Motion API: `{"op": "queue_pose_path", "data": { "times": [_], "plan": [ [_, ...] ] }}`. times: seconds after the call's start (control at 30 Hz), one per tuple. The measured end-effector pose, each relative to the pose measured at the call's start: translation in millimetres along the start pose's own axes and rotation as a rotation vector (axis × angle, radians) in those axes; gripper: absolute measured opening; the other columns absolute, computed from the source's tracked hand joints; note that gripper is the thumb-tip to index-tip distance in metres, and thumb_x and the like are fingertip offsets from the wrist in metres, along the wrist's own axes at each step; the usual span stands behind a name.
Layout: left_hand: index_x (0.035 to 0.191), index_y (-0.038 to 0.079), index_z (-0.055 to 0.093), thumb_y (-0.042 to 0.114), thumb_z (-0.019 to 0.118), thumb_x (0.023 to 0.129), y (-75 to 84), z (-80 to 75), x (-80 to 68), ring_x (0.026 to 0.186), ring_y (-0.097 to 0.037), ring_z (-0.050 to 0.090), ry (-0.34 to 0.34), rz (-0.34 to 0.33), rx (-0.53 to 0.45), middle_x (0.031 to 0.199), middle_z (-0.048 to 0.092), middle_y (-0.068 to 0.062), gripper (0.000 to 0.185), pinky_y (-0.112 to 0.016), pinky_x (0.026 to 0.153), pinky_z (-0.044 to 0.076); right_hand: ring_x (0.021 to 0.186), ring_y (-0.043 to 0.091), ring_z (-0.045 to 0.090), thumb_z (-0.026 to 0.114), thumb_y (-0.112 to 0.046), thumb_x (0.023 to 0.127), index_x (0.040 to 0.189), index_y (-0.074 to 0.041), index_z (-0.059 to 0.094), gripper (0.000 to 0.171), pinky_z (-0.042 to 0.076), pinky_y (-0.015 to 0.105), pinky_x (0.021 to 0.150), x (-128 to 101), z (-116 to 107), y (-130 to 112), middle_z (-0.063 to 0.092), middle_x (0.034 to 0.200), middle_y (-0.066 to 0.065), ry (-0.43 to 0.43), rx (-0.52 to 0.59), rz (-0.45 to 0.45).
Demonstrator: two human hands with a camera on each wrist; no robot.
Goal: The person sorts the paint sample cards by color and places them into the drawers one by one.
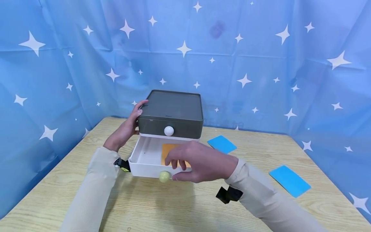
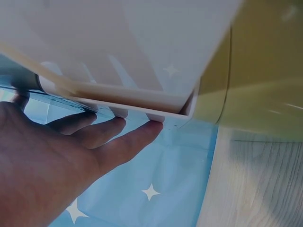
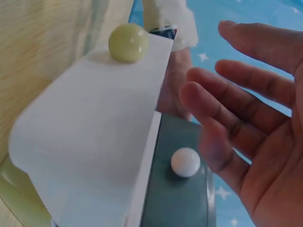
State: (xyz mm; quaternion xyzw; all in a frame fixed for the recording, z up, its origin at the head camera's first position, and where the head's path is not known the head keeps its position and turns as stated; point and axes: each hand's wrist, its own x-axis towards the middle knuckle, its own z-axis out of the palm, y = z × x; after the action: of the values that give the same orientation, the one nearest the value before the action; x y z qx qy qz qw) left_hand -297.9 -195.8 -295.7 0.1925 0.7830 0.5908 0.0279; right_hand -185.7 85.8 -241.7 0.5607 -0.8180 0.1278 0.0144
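Note:
A small two-drawer box stands on the wooden table (image 1: 179, 206). Its grey upper drawer (image 1: 171, 111) with a white knob (image 1: 168, 130) is closed; the white lower drawer (image 1: 145, 158) with a pale green knob (image 1: 164, 176) is pulled out. An orange card (image 1: 167, 150) lies inside it. My left hand (image 1: 127, 127) rests with straight fingers against the box's left side (image 2: 123, 106). My right hand (image 1: 197, 161) hovers open over the drawer's front right, fingers spread and empty (image 3: 246, 109), partly hiding the card.
Two blue cards lie on the table, one right of the box (image 1: 221, 143) and one farther right near the edge (image 1: 290, 180). A blue star-patterned cloth (image 1: 261, 64) walls in the table on three sides.

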Motion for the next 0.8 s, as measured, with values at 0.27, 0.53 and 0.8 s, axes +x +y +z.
{"op": "queue_pose_path", "data": {
  "times": [0.27,0.53,0.8],
  "plan": [
    [0.156,0.051,0.008,0.06,0.018,0.103,0.3,0.1,0.4,0.144,-0.048,0.03,0.002,-0.001,-0.002,0.167,0.01,-0.01,0.055,-0.057,0.099,0.04,0.063,0.002,0.057,0.077,-0.027,0.086,0.113,-0.016,0.062,0.032,0.04,0.015,0.057,-6,36,-12,0.069,0.082,-0.009,0.058,-0.368,-0.008],
    [0.156,0.051,0.008,0.057,0.019,0.104,-0.3,1.9,1.2,0.142,-0.048,0.033,-0.003,0.002,-0.013,0.166,0.013,-0.011,0.054,-0.055,0.097,0.042,0.05,0.004,0.05,0.071,-0.013,0.081,0.099,-0.018,0.059,0.022,0.022,0.019,0.042,-4,83,-10,0.063,0.073,-0.011,0.372,-0.682,-0.07],
    [0.156,0.051,0.008,0.058,0.019,0.103,-1.0,0.8,0.9,0.143,-0.048,0.032,0.003,0.004,-0.01,0.167,0.01,-0.01,0.054,-0.058,0.098,0.041,0.051,0.004,0.054,0.036,-0.006,0.098,0.096,-0.016,0.06,0.026,0.017,0.02,0.043,-2,93,-5,0.053,0.064,-0.008,0.483,-0.756,-0.079]
  ]
}}
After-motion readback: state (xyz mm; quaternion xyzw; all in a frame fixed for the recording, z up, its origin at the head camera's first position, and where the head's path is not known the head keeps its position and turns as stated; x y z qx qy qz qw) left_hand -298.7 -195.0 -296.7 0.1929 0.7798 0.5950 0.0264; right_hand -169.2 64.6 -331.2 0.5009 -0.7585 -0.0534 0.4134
